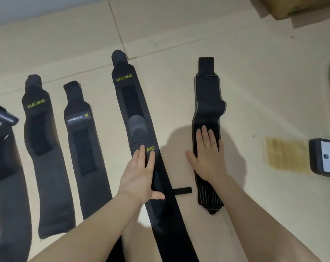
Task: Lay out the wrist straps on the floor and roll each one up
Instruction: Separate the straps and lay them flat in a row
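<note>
Two bare forearms are reaching in from the near edge, cut off below the elbows by the frame. The left hand [141, 171] is lying flat on the long black strap [135, 118], fingers straight and close together, thumb pressing across the band; it is covering part of the yellow-green lettering, so only "ING" is showing there, while "XUEYING" is reading clearly near the far end. That strap's near end is running out of the frame, and a small black tab [183, 190] is sticking out from its right side.

The right hand [207, 154] is resting palm-down with fingers spread on the ribbed strap [207, 103], a shorter black band with grey edging, pale stripes at its near end and a square tab at its far end. A ring is showing on one finger.

To the left, a second XUEYING strap [45, 148] and a MANUEKLEAR strap [83, 148] are lying flat on the pale tiled floor [179, 35], each with a darker rough rectangle along its middle. At the far left a wider dark strap [7, 186] is partly cropped, its label unreadable. A phone-like device [324, 159] is being cut off by the right edge, beside a yellowish patch [285, 154] on the floor.
</note>
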